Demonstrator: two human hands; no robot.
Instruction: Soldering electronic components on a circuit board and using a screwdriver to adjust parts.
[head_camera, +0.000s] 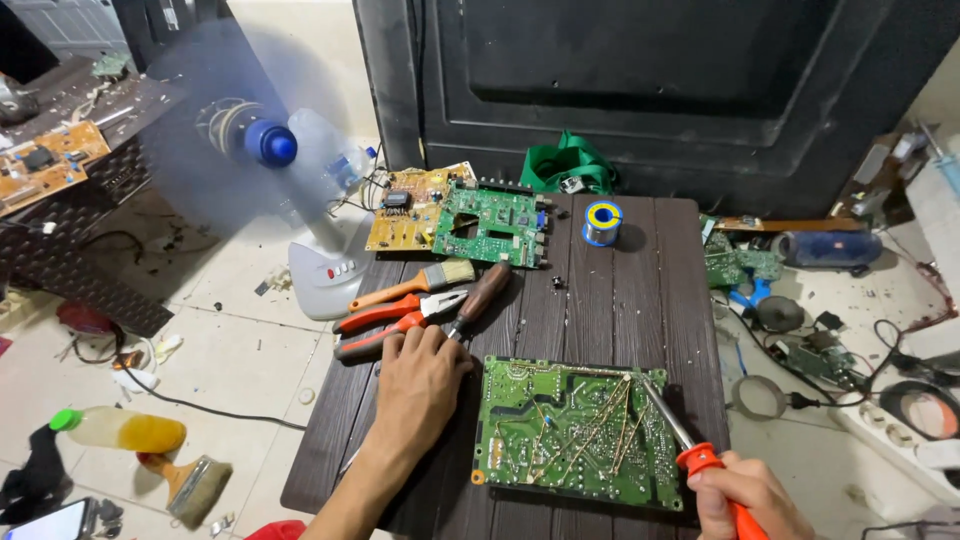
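Two hands are at work over one dark slatted bench (600, 300), which I take first. At its 6 o'clock lies a green circuit board (572, 432), solder side up, flat for access. My left hand (418, 385), at the board's 9 o'clock, rests fingers-down on the handles of the orange pliers (395, 322), holding nothing I can confirm. My right hand (745, 495), at 5 o'clock, is closed round an orange-handled soldering iron (690, 445), tip on the board's upper edge. A solder spool (602, 220) stands at 12 o'clock.

A phone (55, 520) lies at the bottom-left corner (screen lit, pale), on the floor.
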